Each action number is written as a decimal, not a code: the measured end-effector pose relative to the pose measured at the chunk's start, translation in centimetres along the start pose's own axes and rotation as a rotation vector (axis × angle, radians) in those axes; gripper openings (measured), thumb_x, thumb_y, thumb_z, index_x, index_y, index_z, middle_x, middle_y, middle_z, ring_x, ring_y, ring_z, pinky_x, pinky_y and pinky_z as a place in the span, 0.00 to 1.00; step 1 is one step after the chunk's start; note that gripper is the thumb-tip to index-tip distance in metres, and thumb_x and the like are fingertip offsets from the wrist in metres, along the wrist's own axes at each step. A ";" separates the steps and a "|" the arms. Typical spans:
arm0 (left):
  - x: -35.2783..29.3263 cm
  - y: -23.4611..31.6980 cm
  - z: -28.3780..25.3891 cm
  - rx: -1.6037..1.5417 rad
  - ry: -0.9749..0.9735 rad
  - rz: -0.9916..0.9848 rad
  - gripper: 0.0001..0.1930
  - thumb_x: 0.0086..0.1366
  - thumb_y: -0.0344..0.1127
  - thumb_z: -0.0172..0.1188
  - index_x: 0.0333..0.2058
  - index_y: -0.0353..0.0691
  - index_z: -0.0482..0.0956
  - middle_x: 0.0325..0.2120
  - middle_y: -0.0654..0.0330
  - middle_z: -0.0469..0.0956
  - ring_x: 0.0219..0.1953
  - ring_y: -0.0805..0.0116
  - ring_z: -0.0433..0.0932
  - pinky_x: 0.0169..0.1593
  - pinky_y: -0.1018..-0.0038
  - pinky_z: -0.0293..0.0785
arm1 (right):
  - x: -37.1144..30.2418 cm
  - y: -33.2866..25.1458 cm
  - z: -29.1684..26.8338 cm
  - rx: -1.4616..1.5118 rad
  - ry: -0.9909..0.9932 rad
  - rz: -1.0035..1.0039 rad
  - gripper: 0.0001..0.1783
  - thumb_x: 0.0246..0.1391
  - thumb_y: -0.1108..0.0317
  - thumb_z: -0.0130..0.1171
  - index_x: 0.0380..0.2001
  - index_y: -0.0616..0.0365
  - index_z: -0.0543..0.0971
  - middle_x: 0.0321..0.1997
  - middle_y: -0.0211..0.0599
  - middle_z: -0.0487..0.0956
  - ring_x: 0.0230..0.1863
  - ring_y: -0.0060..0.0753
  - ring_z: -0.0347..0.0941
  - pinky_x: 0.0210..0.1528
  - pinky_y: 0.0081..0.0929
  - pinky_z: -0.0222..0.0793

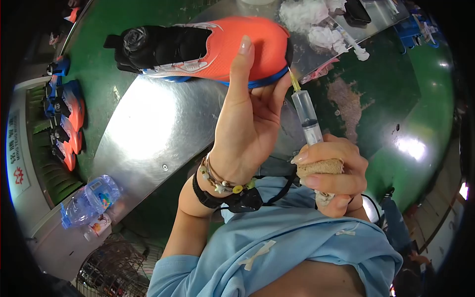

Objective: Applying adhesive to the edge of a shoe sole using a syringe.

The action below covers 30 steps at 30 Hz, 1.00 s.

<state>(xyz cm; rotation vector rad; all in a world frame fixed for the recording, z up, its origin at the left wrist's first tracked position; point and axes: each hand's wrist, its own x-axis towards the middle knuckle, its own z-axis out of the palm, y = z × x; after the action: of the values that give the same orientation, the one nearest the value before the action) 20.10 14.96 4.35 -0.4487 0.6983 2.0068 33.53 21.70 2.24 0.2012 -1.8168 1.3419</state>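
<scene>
One orange, black and blue shoe [217, 52] is being held across the top of the frame, left of centre, above a metal desk [193, 106]. Its long axis is running nearly level from side to side; its toe is pointing right, its heel left, and its sole is facing the lower edge. It is being pinched by the left hand [247, 123], the thumb being pressed on the orange upper and the other fingers being curled under the sole. One syringe [306, 111] is being gripped by the right hand [346, 183], its fingers being closed around the lower end and a tan pad [321, 167]. The needle is being aimed up and slightly left at the toe's sole edge; whether contact is being made cannot be told. At upper right, a second syringe [346, 37] is lying by white wadding [302, 17]. Several similar shoes [74, 106] are being kept at left, their exact number being unclear. One large clear bottle [91, 200] is lying at lower left.
</scene>
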 end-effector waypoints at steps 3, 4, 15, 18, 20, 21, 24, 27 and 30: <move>0.4 -0.2 0.4 -0.019 0.001 0.008 0.14 0.57 0.42 0.60 0.37 0.40 0.74 0.30 0.63 0.77 0.32 0.74 0.76 0.46 0.77 0.75 | 0.0 -0.1 -0.3 0.026 0.082 0.001 0.23 0.59 0.53 0.39 0.30 0.60 0.78 0.30 0.49 0.76 0.19 0.32 0.72 0.17 0.19 0.66; 0.6 -0.3 0.5 -0.035 0.000 0.007 0.13 0.57 0.41 0.60 0.38 0.40 0.75 0.31 0.63 0.77 0.33 0.74 0.77 0.47 0.76 0.75 | 0.1 -0.3 -0.6 0.018 0.083 -0.013 0.23 0.59 0.53 0.39 0.30 0.60 0.78 0.30 0.49 0.76 0.19 0.32 0.72 0.17 0.19 0.66; 9.0 20.3 -9.8 0.184 0.138 0.433 0.33 0.53 0.59 0.58 0.47 0.36 0.69 0.27 0.60 0.79 0.16 0.78 0.74 0.19 0.87 0.72 | 1.0 6.6 -6.4 -0.189 0.101 0.213 0.15 0.53 0.66 0.45 0.36 0.66 0.75 0.33 0.45 0.75 0.32 0.33 0.71 0.33 0.24 0.67; 8.3 32.9 -17.2 0.319 0.075 0.871 0.28 0.53 0.48 0.63 0.47 0.38 0.67 0.45 0.55 0.71 0.41 0.60 0.75 0.41 0.75 0.77 | 2.2 8.9 -4.9 -0.110 0.084 0.257 0.12 0.54 0.69 0.46 0.37 0.65 0.75 0.33 0.41 0.74 0.31 0.28 0.70 0.32 0.23 0.66; 4.1 39.0 -22.1 0.417 0.120 1.081 0.20 0.62 0.46 0.51 0.46 0.38 0.69 0.44 0.56 0.73 0.46 0.61 0.73 0.47 0.70 0.74 | 3.2 9.3 -3.5 0.076 0.092 0.407 0.12 0.56 0.71 0.45 0.38 0.63 0.75 0.31 0.36 0.72 0.29 0.21 0.68 0.30 0.20 0.64; 2.9 39.7 -23.8 0.411 0.260 1.174 0.19 0.64 0.44 0.46 0.47 0.37 0.69 0.45 0.55 0.73 0.47 0.62 0.73 0.49 0.67 0.73 | 3.4 9.4 -3.3 0.066 0.095 0.401 0.12 0.56 0.71 0.45 0.38 0.63 0.75 0.31 0.36 0.72 0.29 0.21 0.68 0.30 0.20 0.64; -3.2 38.8 -30.4 0.608 0.399 0.886 0.25 0.66 0.48 0.39 0.53 0.36 0.64 0.51 0.53 0.68 0.55 0.63 0.65 0.59 0.68 0.60 | 2.9 9.4 -5.3 -0.036 0.106 0.369 0.11 0.56 0.72 0.45 0.38 0.64 0.75 0.30 0.34 0.72 0.27 0.20 0.67 0.31 0.19 0.63; -7.4 32.3 -27.8 0.824 0.217 0.793 0.24 0.67 0.42 0.36 0.58 0.36 0.54 0.55 0.50 0.61 0.59 0.62 0.59 0.60 0.69 0.58 | 2.2 9.6 -6.1 -0.052 0.108 0.357 0.16 0.59 0.62 0.43 0.40 0.64 0.74 0.31 0.38 0.73 0.28 0.24 0.69 0.30 0.23 0.65; -6.9 26.1 -17.2 0.881 0.270 0.663 0.26 0.68 0.40 0.35 0.60 0.34 0.46 0.58 0.46 0.55 0.60 0.57 0.56 0.62 0.68 0.55 | 4.0 9.4 -6.6 -0.124 0.050 0.227 0.12 0.55 0.68 0.48 0.39 0.62 0.75 0.34 0.41 0.76 0.33 0.32 0.72 0.38 0.26 0.67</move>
<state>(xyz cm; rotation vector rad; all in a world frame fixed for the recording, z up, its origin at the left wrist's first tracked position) 1.46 -11.06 2.65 0.0715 1.9760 1.9639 29.13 32.52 -1.21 -0.1079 -1.9170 1.3686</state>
